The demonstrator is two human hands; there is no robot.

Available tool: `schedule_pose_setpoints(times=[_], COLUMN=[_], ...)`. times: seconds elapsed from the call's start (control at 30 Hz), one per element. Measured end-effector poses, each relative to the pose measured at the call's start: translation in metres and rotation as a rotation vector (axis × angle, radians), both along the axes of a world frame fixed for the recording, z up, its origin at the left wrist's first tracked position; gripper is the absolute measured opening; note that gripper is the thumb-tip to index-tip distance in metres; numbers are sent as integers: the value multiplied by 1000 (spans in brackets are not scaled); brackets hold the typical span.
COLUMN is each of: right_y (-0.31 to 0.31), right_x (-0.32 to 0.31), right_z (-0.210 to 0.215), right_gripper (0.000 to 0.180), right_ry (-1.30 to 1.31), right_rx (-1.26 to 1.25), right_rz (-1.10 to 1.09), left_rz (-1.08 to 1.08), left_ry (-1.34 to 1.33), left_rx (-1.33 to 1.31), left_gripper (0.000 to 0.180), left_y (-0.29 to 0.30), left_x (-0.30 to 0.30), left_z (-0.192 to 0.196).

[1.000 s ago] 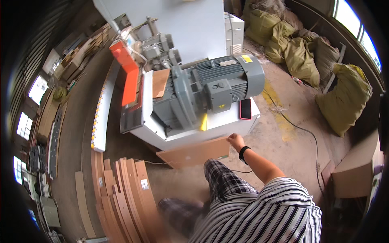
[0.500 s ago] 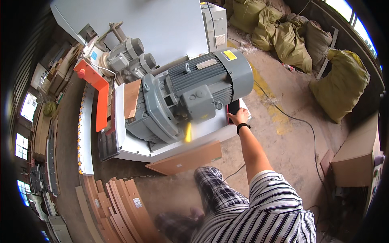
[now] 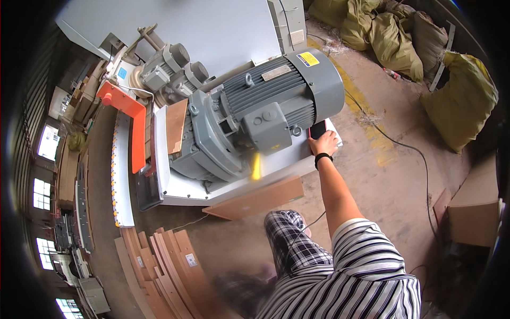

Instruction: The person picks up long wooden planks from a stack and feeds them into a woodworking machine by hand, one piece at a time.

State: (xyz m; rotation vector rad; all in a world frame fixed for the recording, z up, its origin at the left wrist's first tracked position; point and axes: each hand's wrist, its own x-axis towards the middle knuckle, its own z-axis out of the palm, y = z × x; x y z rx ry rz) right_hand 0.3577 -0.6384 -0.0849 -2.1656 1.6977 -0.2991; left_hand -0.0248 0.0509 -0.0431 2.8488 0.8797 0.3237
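My right hand (image 3: 323, 143) reaches forward, a black band round its wrist. Its fingers are closed on a dark-screened phone with a red edge (image 3: 317, 129), at the end of the machine's white base (image 3: 336, 130). Part of the phone is hidden under the hand. Just left of it, a large grey electric motor (image 3: 265, 93) with cooling fins lies on the base. Below the motor's terminal box (image 3: 267, 126) is a blurred yellow piece (image 3: 256, 166). My left hand is out of the picture.
A brown board (image 3: 260, 198) leans by the base; long brown boards (image 3: 175, 266) lie at lower left. An orange bracket (image 3: 138, 135) and smaller motors (image 3: 164, 66) are at left. A black cable (image 3: 401, 143) crosses the floor. Full sacks (image 3: 462, 101) and a cardboard box (image 3: 473, 212) stand right.
The view has shifted, so the machine sits farther right in the picture. My right hand now covers more of the phone. One leg has moved forward.
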Motion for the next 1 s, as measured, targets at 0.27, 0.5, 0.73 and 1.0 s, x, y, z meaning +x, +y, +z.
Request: schedule_pose_setpoints(times=[0.27,0.5,0.73,1.0], right_y=[2,61,158,269], right_x=[-22,-92,-127,-99], right_z=[-7,-34,-69,-24], right_gripper=[81,53,32,30], right_ry=[-176,-395,-464,-252], right_rx=[65,-124,157,525], right_rz=[19,147,617,1530], left_rz=[-16,-28,-42,4], left_ry=[4,-3,-18,-59], left_rx=[-29,-72,-146,-270], left_gripper=[33,33,34,35], left_y=[6,14,21,42], left_x=[8,16,17,-4], left_z=[-6,-14,-28,-43])
